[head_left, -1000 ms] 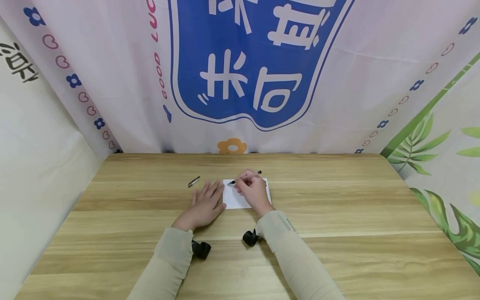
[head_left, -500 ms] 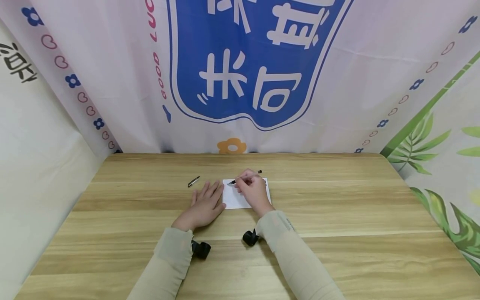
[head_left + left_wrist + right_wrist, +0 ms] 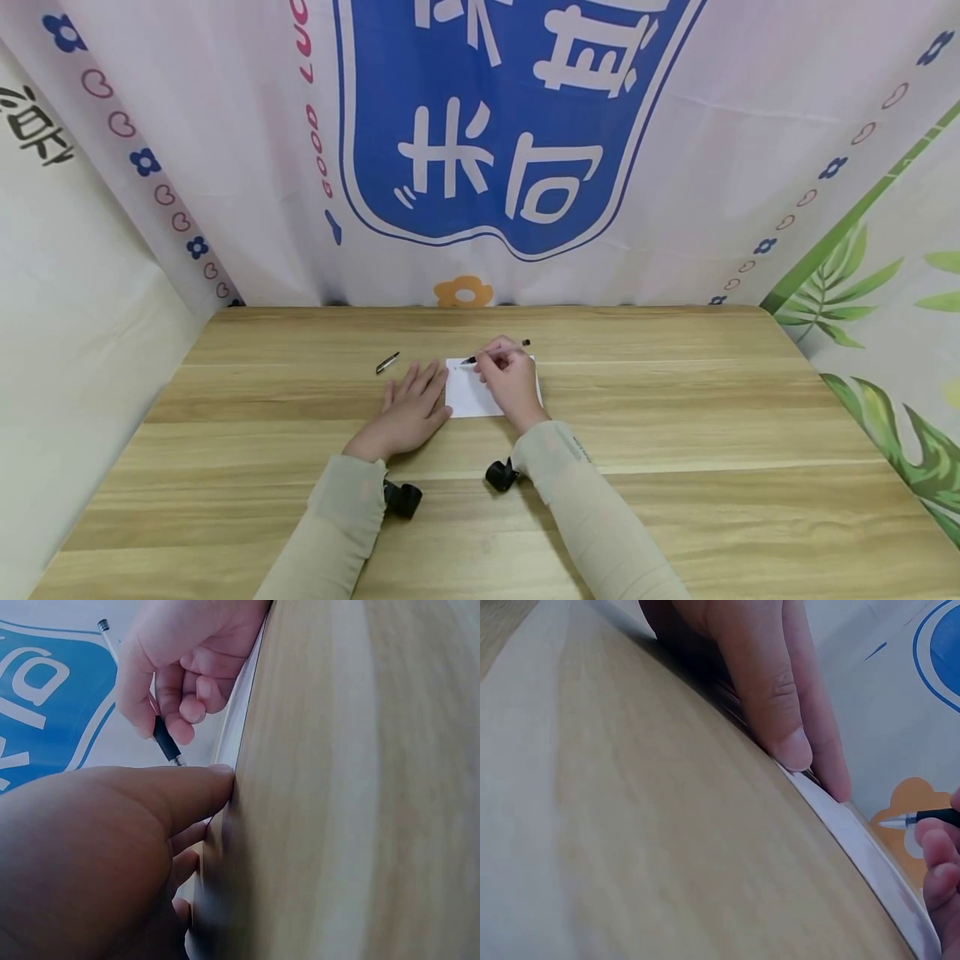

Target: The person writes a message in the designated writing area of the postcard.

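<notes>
A white sheet of paper [image 3: 474,398] lies on the wooden table. My right hand [image 3: 513,382] rests at its right side and pinches a pen [image 3: 166,739] with a black grip. In the right wrist view the pen's metal tip points left, seemingly just above the paper. A tiny dark mark shows near the sheet's upper left corner. My left hand [image 3: 411,414] lies flat with fingers spread, its thumb and fingertips on the sheet's left edge. Past those fingers lies a small slim black-and-silver piece [image 3: 387,363], which looks like a pen cap.
The wooden table [image 3: 712,433] reaches back to a white curtain [image 3: 660,250] with a blue printed shape. Printed cloth also hangs at both sides. A small black camera is strapped at each wrist, by the sleeve cuffs.
The right hand and pen have shifted slightly to the right, and the tip has moved off the dark mark. The left hand and the paper stay in place.
</notes>
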Tool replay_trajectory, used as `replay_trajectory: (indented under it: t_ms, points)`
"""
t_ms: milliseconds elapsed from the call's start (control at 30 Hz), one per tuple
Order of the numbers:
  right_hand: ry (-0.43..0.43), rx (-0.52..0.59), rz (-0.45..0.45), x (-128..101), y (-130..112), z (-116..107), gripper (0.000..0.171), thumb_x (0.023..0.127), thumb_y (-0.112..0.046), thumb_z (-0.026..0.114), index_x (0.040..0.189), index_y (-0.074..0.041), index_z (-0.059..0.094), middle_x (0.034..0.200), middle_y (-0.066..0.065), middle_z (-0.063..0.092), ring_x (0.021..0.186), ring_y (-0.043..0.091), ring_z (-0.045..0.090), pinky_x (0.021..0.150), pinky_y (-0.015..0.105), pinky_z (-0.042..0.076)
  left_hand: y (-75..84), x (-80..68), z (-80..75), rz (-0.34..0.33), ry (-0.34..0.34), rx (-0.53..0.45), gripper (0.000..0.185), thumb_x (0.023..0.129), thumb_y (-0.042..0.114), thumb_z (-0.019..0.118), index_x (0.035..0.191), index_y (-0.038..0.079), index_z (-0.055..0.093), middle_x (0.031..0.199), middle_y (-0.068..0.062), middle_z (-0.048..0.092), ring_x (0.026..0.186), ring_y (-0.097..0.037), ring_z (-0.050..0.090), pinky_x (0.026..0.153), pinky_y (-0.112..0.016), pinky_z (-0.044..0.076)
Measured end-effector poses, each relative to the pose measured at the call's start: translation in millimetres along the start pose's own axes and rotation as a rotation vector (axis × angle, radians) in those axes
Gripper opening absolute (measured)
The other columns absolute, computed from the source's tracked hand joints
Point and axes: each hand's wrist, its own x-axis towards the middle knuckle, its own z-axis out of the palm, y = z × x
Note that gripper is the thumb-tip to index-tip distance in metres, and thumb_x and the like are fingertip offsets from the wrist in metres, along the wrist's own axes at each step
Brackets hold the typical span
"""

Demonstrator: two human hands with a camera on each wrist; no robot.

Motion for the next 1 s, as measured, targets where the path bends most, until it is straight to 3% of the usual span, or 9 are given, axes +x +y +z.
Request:
replay_trajectory:
  t_ms: [200,500,767,1000]
  points:
    - [0.046,-0.008,-0.013,9.1,31.8,4.9,0.012,0.088,-0.005,0.061,0.077,-0.008,0.063,0.069,0.004,0.063,0.054,0.017,0.057,0.048,0.024,0.045,-3.2,0.5,1.7,0.009,0.001,-0.008,0.062,0.1,0.033,0.042,0.151,0.009,0.017,0.157,-0.012,0.007,0.142,-0.035,-0.006,0.105,-0.063,-0.005]
    - [0.012,-0.036,0.008,8.9,30.3,5.1,0.01,0.09,-0.008,0.061,0.081,-0.007,0.065,0.072,0.006,0.065,0.058,0.019,0.059,0.048,0.022,0.044,-4.8,1.1,2.4,0.005,-0.003,-0.012,0.062,0.1,0.035,0.042,0.151,0.009,0.016,0.157,-0.012,0.005,0.142,-0.035,-0.007,0.105,-0.063,-0.005]
    - [-0.022,-0.061,0.014,2.0,3.8,0.3,0.012,0.091,-0.006,0.058,0.084,0.003,0.062,0.076,0.016,0.065,0.063,0.031,0.061,0.05,0.02,0.044,-8.6,5.3,7.4,0.007,-0.004,-0.013,0.062,0.1,0.037,0.039,0.152,0.013,0.014,0.157,-0.009,0.003,0.142,-0.033,-0.009,0.106,-0.062,-0.007]
    - [-0.029,-0.058,0.011,-2.9,-9.0,-1.8,0.013,0.091,-0.007,0.057,0.085,0.004,0.062,0.076,0.017,0.065,0.063,0.032,0.06,0.049,0.02,0.044,-1.0,-0.2,0.3,0.023,0.0,-0.024,0.061,0.1,0.031,0.043,0.15,0.007,0.018,0.156,-0.014,0.007,0.141,-0.037,-0.006,0.104,-0.064,-0.005]
